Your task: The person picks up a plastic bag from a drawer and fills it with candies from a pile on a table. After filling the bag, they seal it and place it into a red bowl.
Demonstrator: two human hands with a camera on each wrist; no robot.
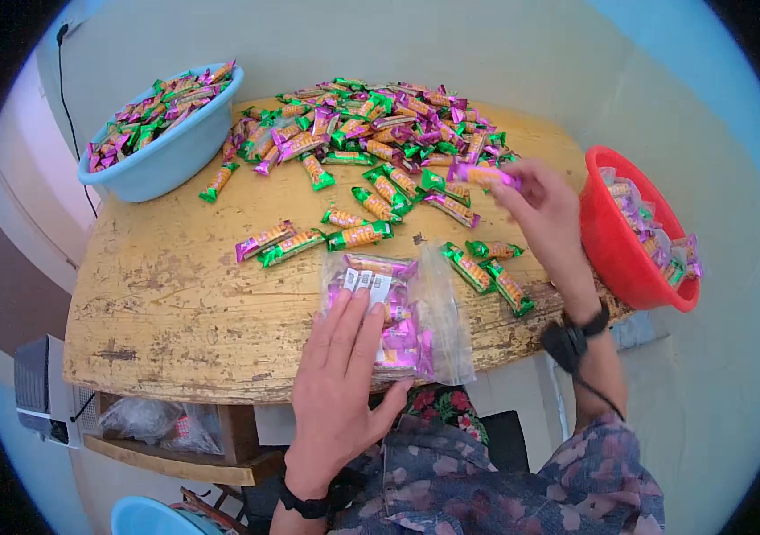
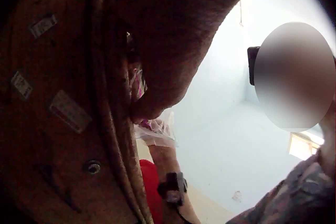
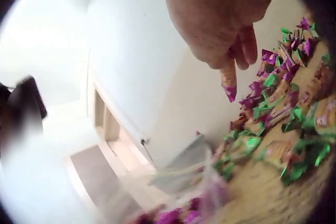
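A clear zip bag (image 1: 447, 312) with purple-wrapped bars inside lies at the table's front edge. My left hand (image 1: 335, 383) rests flat on it, fingers extended over white printed slips (image 1: 369, 283). Above the table, to the right of the bar pile, my right hand (image 1: 545, 214) pinches a purple-wrapped bar (image 1: 482, 176) between thumb and fingers. The right wrist view shows the right hand (image 3: 223, 19) with that bar's purple end (image 3: 230, 90) pointing down. In the left wrist view the left hand (image 2: 168, 40) is dark, beside part of the bag (image 2: 160, 129).
A heap of green and purple bars (image 1: 380, 120) covers the back of the wooden table (image 1: 157, 330). Several green bars lie beside the bag. A blue basin (image 1: 166, 152) of bars stands back left, a red basin (image 1: 616, 245) with bagged bars at the right.
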